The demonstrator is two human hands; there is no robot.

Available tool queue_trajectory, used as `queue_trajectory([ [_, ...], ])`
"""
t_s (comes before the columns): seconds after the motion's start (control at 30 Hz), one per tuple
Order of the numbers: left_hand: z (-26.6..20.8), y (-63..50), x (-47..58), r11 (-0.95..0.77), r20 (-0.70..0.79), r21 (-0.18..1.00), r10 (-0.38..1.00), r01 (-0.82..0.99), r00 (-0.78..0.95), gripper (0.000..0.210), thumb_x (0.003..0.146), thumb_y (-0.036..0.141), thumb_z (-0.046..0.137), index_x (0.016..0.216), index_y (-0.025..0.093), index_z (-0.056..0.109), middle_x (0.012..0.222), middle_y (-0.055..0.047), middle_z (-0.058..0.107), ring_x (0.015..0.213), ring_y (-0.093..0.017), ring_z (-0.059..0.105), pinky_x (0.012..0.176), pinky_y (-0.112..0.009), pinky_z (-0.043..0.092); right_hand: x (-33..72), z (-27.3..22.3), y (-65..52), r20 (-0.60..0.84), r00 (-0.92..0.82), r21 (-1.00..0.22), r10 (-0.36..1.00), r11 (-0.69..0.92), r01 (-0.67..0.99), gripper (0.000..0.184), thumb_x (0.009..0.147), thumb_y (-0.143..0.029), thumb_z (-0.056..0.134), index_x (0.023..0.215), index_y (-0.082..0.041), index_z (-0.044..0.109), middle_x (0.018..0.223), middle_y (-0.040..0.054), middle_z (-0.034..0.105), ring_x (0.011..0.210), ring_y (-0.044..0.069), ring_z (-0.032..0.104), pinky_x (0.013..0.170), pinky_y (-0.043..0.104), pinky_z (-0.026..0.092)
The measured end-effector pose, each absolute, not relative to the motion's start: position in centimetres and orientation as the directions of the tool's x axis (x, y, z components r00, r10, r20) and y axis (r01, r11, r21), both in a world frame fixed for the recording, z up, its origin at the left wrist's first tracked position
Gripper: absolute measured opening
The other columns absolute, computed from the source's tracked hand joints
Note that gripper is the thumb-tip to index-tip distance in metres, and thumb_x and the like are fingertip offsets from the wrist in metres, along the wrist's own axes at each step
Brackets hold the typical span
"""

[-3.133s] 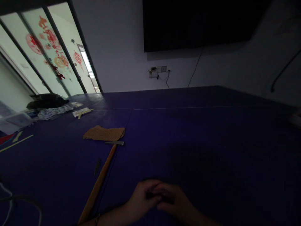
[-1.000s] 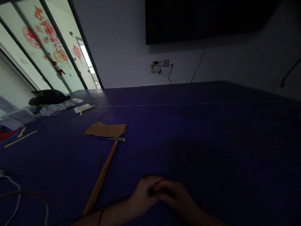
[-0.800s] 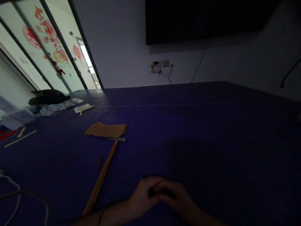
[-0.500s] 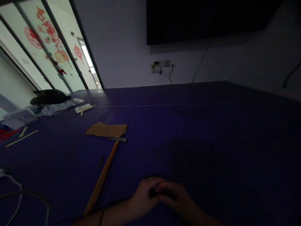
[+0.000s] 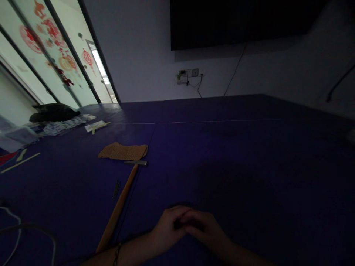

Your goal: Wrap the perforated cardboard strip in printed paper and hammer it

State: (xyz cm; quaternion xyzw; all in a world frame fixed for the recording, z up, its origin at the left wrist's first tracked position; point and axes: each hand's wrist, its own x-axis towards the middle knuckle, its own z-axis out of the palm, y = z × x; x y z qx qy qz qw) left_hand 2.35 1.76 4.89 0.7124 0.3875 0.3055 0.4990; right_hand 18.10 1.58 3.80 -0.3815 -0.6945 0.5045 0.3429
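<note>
My left hand and my right hand rest together at the table's near side. Their fingers are curled and closed against each other, and nothing shows in either. A dark bracelet circles my left wrist. A hammer with a long wooden handle lies left of my hands; my left forearm crosses the handle's near end. Beyond its metal head is a brown cloth glove, lying flat. Several thin dark nails sit beside the handle.
Cables loop at the near left of the blue-purple table. Farther left are yellowish strips, a clear plastic box and a black bag on papers. A dark screen hangs above wall sockets.
The view has shifted slightly, so the hammer, glove and table items appear a little farther left. My hands keep the same joined pose.
</note>
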Motion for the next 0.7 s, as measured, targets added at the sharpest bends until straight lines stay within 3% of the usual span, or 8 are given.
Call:
queue_trajectory([
  [0.7,5.05,1.76,2.37,-0.237,0.069,0.934,0.853,0.266,0.517,0.027,0.067,0.010,0.053,0.093,0.016,0.059,0.090,-0.005,0.063,0.085,-0.016,0.056,0.076,-0.026,0.042,18.16,3.68,1.60,0.110,-0.466,-0.953,0.878,0.226,0.202,0.016,0.073,-0.032,0.055,0.082,-0.021,0.062,0.084,0.0038,0.068,0.080,0.017,0.062,0.073,0.030,0.046],
])
